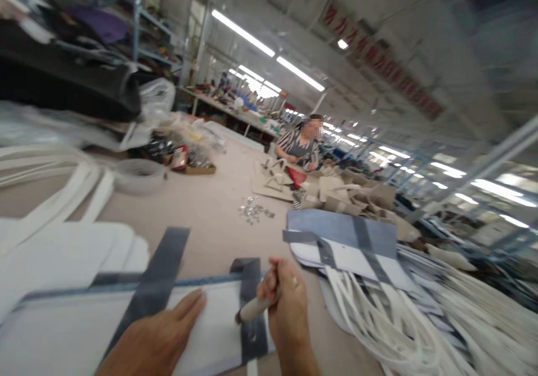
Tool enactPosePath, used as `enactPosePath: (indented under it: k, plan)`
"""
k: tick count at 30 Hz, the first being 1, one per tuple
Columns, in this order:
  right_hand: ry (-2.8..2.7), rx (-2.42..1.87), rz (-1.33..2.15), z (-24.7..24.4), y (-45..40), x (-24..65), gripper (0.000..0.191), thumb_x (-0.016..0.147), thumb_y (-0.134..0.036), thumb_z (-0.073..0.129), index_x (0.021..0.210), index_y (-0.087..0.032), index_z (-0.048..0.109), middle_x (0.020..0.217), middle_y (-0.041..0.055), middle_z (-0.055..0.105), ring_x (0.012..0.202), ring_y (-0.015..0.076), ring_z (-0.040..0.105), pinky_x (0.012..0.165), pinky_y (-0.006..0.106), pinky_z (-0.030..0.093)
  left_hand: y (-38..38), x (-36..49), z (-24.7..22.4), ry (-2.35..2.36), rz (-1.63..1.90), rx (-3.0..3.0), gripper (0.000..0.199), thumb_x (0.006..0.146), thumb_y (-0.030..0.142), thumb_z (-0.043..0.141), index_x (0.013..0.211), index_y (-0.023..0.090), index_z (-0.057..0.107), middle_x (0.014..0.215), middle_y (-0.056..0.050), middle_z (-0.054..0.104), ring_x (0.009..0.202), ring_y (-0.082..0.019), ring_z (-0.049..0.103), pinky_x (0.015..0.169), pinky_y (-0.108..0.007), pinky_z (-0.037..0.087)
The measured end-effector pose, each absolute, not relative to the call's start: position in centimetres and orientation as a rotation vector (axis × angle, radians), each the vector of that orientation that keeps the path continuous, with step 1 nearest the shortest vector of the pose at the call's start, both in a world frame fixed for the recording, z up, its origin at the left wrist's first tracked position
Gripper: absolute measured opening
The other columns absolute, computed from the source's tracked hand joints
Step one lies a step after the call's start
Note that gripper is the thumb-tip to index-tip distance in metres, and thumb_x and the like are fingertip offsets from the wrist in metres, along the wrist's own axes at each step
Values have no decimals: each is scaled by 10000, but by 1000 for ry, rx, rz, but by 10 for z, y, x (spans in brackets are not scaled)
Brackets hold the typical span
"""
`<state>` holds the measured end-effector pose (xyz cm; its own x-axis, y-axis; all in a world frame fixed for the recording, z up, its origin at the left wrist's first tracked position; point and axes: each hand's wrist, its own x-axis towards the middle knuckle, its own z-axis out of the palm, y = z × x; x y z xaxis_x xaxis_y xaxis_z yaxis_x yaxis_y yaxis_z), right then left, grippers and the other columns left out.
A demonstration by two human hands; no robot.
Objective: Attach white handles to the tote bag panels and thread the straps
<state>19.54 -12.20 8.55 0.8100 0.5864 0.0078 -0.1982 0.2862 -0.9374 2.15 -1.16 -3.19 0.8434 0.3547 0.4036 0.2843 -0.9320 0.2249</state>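
Two bare hands work over a white panel (pixel 212 323) lying on the near edge of the table (pixel 218 196), right in front of the person as I look on. Left hand (pixel 157 337): flattened, fingers extended and close together, palm down on the panel beside a dark gray strap (pixel 155 281); grips nothing that I can see. Right hand (pixel 290 303): curled tight around a pale stick-like tool (pixel 254 310), which slants toward the left hand. Its dark tip sits just beside the second gray strap (pixel 257 351); can't tell if it touches the panel, too blurred. Blue edging runs along the panel's far side. Small metal pieces (pixel 254 210) lie scattered on the table beyond. To the right, a stack of blue-and-white panels (pixel 342 230), with white cords (pixel 399 331) bunched by it. Far left, a roll of tape (pixel 138 175). Across the table, a co-worker (pixel 300 146) in striped sleeves stands behind piled tan pieces (pixel 348 194).
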Motion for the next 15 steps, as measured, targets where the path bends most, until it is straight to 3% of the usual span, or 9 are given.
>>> enactPosePath:
  k: [2,6,15]
  plan:
    - [-293,-1044,601,79,-103,199,337,752,-473,771,817,-195,593,470,-141,356,381,36,288,445,179,356,-17,20,-6,475,436,2939,552,824,-7,374,1291,173,607,1353,-96,629,840,-194,742,692,-302,636]
    - [-172,-909,718,49,-78,221,274,883,-406,638,735,-203,528,421,-157,239,340,44,197,406,167,275,-15,23,9,513,293,2937,465,893,64,425,1328,168,551,1408,-94,579,856,-192,725,659,-303,615]
    - [-34,-904,710,17,-73,227,285,981,-313,475,725,-195,517,404,-138,293,314,43,251,403,166,273,-18,21,7,492,309,2905,383,932,108,429,1292,153,551,1379,-61,598,768,-188,702,556,-334,573]
